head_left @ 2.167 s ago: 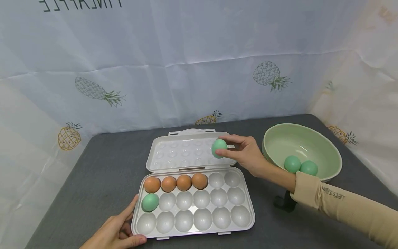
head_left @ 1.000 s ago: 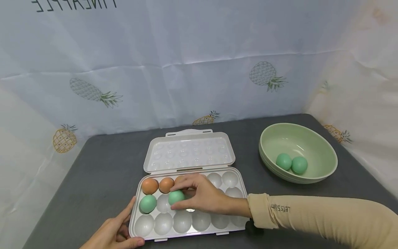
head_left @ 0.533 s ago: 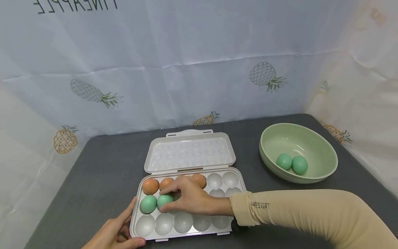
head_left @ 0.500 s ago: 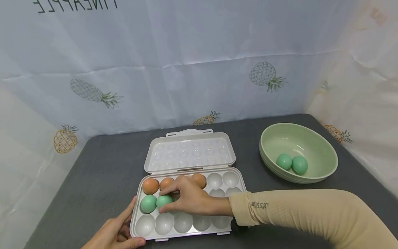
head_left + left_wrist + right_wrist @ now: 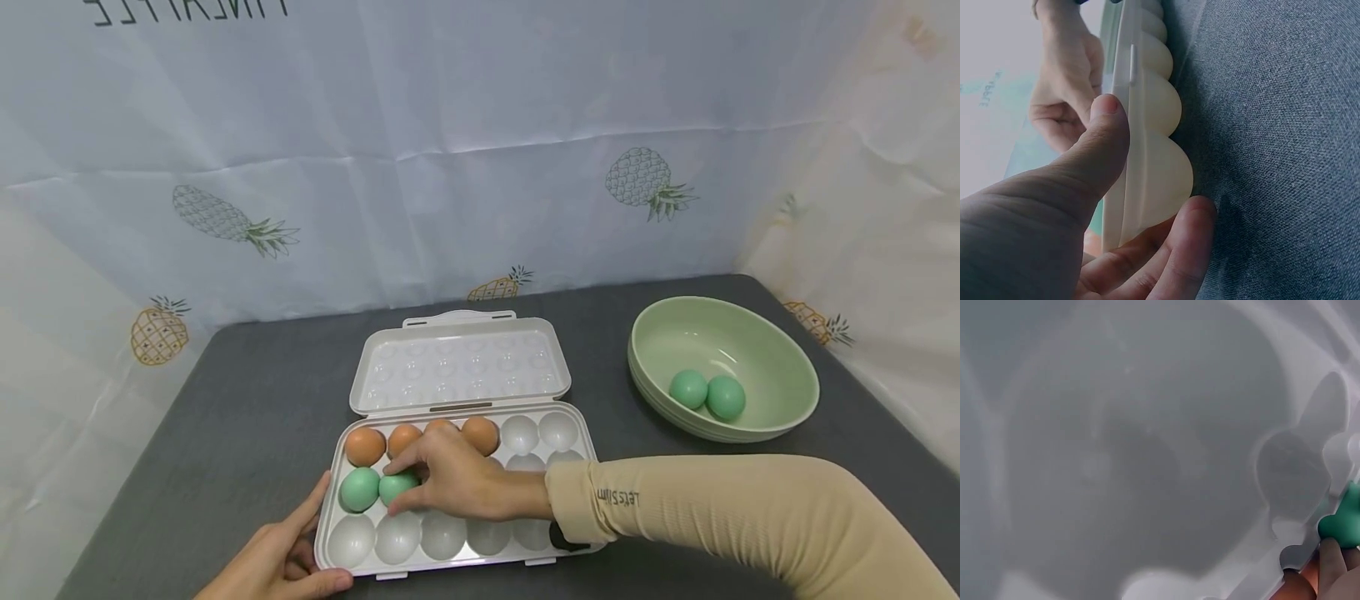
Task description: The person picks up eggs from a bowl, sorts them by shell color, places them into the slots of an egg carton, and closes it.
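Note:
A pale plastic egg tray (image 5: 443, 535) lies with its lid (image 5: 461, 367) folded back. Its far row carries several brown eggs (image 5: 365, 447), one partly covered by my right hand (image 5: 465, 483). That hand pinches a green egg (image 5: 396, 488) between thumb and fingers, at the second cup from the left in the middle row. Another green egg (image 5: 359, 489) sits in the cup to its left. My left hand (image 5: 279, 552) grips the tray's near left corner. In the left wrist view, its thumb (image 5: 1107, 125) presses the rim while fingers (image 5: 1188, 240) reach under the cups.
To the right stands a light green bowl (image 5: 750, 342) with two green eggs (image 5: 707, 394) in it. The dark grey table (image 5: 255, 400) backs onto a hanging pineapple-print cloth (image 5: 420, 217). Most of the right wrist view is a close, blurred tray cup (image 5: 1147, 450).
My right hand has brought the green egg from above the lid, down and left, to the middle row beside the first green egg. Over the last half second it barely moves. The left hand keeps its grip.

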